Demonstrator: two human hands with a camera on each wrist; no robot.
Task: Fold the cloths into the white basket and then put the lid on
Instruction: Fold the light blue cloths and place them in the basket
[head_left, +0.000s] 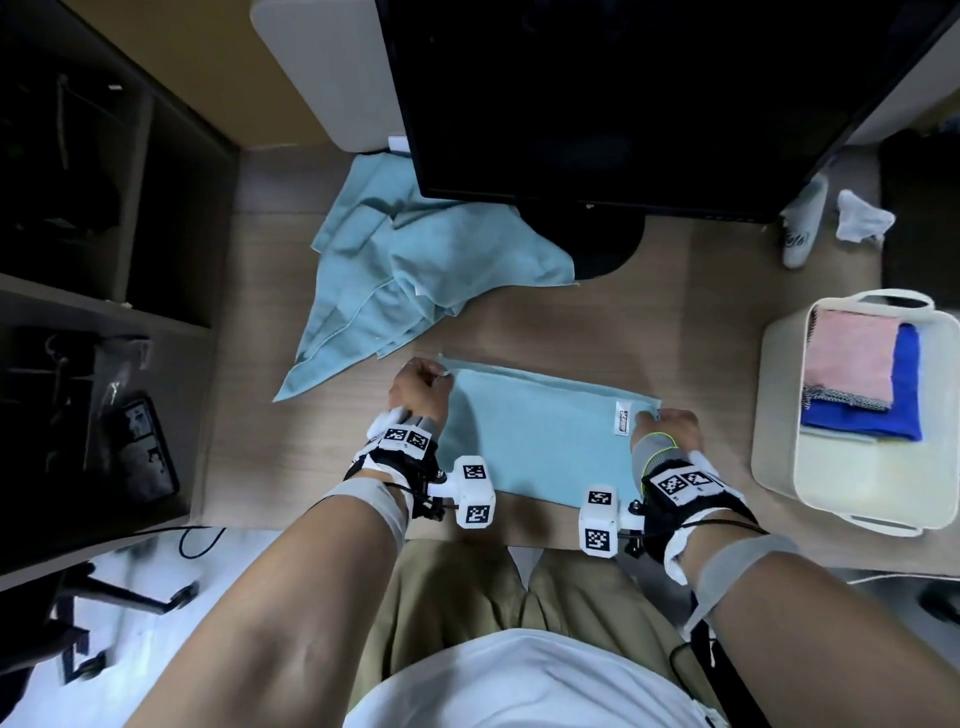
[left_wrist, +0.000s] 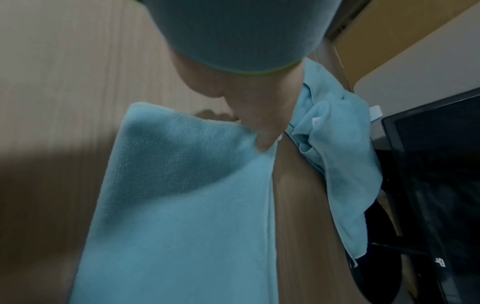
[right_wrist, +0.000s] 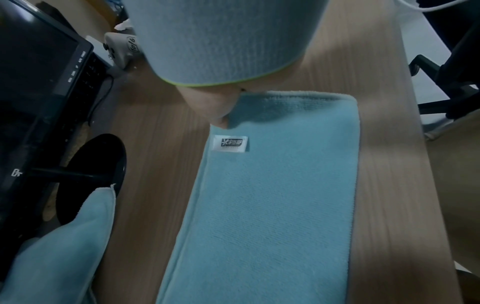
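A light blue cloth (head_left: 540, 436) (left_wrist: 187, 205) (right_wrist: 272, 195) lies folded flat on the wooden desk in front of me, its white label near the right end. My left hand (head_left: 421, 387) (left_wrist: 259, 123) pinches its far left corner. My right hand (head_left: 667, 423) (right_wrist: 215, 105) pinches the far right corner beside the label. A crumpled pile of light blue cloths (head_left: 415, 265) (left_wrist: 335, 144) (right_wrist: 54, 246) lies behind, by the monitor foot. The white basket (head_left: 779, 415) stands at the right, with folded pink and dark blue cloths inside. I see no lid that I can tell apart from the basket.
A black monitor (head_left: 623, 104) on a round foot stands at the back of the desk (head_left: 701, 312). A white bottle (head_left: 802, 223) and crumpled white tissue (head_left: 860, 215) lie at the back right. Dark shelving (head_left: 78, 260) runs along the left.
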